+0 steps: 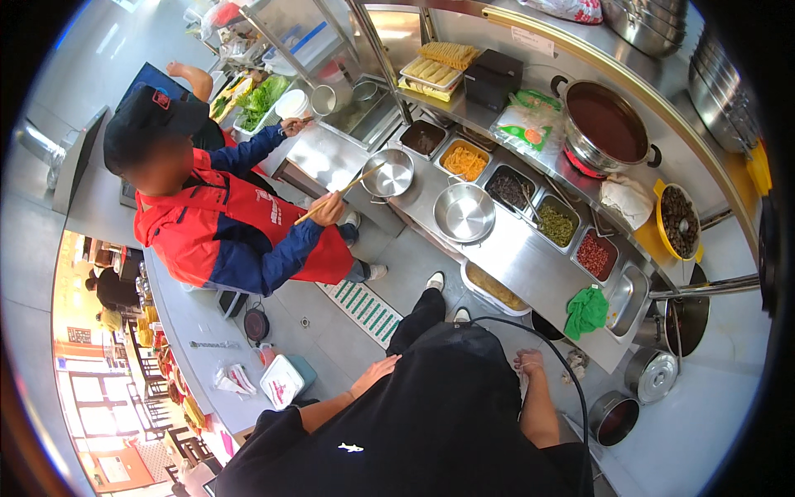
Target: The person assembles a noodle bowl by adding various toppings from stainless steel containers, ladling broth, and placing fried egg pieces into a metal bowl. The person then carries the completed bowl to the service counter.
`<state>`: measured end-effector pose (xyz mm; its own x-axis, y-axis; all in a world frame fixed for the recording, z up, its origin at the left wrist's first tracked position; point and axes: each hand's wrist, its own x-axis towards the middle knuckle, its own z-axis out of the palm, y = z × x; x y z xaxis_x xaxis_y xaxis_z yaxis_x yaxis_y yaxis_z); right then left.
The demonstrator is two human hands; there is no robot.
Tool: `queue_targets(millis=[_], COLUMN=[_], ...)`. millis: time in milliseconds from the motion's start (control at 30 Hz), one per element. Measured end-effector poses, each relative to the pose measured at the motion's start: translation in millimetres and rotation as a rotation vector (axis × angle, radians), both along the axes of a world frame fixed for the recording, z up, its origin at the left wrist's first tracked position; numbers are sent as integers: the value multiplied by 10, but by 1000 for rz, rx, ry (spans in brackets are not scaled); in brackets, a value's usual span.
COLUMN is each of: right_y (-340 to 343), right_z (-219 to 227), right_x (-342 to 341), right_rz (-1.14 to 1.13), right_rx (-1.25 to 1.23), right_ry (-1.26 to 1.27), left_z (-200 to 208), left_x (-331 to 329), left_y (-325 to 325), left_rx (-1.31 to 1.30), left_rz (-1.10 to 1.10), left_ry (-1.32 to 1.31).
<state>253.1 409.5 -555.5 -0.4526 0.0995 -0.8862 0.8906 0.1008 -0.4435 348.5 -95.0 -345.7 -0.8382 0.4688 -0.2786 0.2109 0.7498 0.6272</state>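
Observation:
My left hand lies flat against the side of my dark clothes, fingers stretched out. On the other side, my right hand hangs near the counter front with curled fingers; something whitish shows beside it, and what it holds, if anything, is hidden. Ahead on the steel counter stand two empty metal bowls, a nearer bowl and a farther bowl. A co-worker in a red apron stands at left, holding long wooden chopsticks over the farther bowl. The co-worker's other hand grips a thin handle.
Food pans line the counter, with orange shreds, green pieces and red pieces. A green cloth lies at the counter's edge. A pot of brown liquid stands on the shelf. A drain grate crosses the floor.

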Motion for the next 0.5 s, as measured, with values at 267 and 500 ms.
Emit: queue_targets(millis=[267, 500], right_y=[54, 171], right_z=[-32, -267], right_x=[203, 306], right_rz=[268, 273], right_rx=[6, 59], right_ry=[61, 101], left_z=[-109, 141], left_x=[-136, -207], left_y=[-52, 17], left_rx=[45, 116], left_rz=[-66, -44], left_ry=[70, 137])
